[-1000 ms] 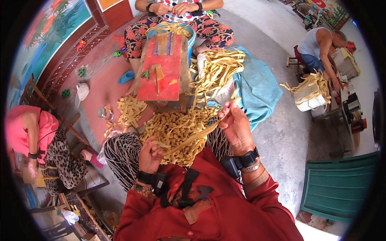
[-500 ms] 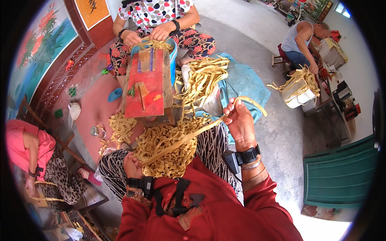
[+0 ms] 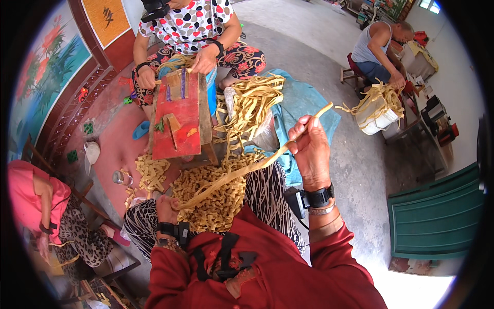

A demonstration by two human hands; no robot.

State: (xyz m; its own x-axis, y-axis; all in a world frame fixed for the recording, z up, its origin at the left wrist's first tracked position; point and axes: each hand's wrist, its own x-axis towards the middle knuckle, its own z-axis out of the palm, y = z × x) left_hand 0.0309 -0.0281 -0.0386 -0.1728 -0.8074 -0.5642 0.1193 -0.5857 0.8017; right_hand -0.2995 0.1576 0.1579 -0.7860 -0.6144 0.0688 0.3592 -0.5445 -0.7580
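A long yellowish-tan strip (image 3: 242, 173) slants between my two hands, slightly twisted and drawn fairly straight. My left hand (image 3: 167, 209), low over my left thigh, has its fingers closed on the lower end. Higher up, my right hand (image 3: 311, 152) pinches the strip near its other end, and a short tip sticks out past the fingers, pointing up and right. Beneath the strip, between my knees, lies a heap of small knotted tan pieces (image 3: 218, 201). What the strip is made of I cannot tell.
A red-topped wooden bench (image 3: 177, 116) stands ahead, with a person working behind it. Long tan strips (image 3: 254, 103) lie beside it on a blue cloth (image 3: 306, 110). Others work at the left and far right, where strips hang over a white bucket (image 3: 381, 121). A glass jar (image 3: 122, 177) lies left.
The strip's free tip beyond my right hand is shorter and points up instead of drooping right. Across the bench, the person's hands have moved apart. The whole view has shifted slightly.
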